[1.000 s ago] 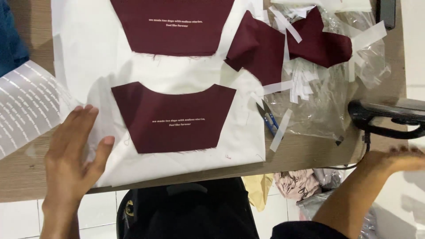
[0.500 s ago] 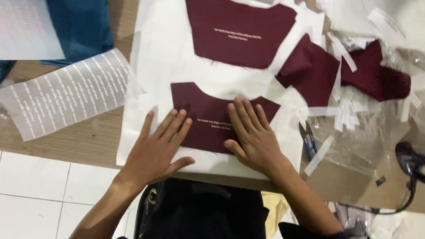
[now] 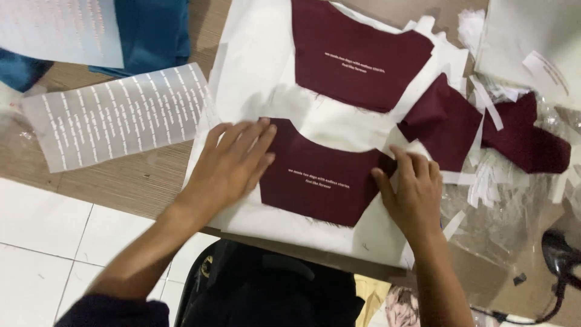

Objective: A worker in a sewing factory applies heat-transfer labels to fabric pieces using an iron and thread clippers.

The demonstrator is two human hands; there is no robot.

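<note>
A maroon fabric piece (image 3: 324, 175) with small white print lies on a white sheet (image 3: 254, 79) near the table's front edge. My left hand (image 3: 233, 163) rests flat on the piece's left side, fingers spread. On the right edge of the same piece sits my right hand (image 3: 411, 191), fingertips pressing the fabric. A second, larger maroon printed piece (image 3: 357, 54) lies farther back on the white sheet. Neither hand grips anything.
Two more maroon pieces (image 3: 445, 121) (image 3: 532, 139) lie at the right among white paper strips (image 3: 484, 181) and clear plastic. A translucent printed film sheet (image 3: 115, 115) and blue fabric (image 3: 157, 36) sit at the left. A black tool with a cable (image 3: 563, 257) is at the lower right.
My hands have slid apart across the near maroon piece, the left one toward its left side and the right one to its right edge. The view has shifted.
</note>
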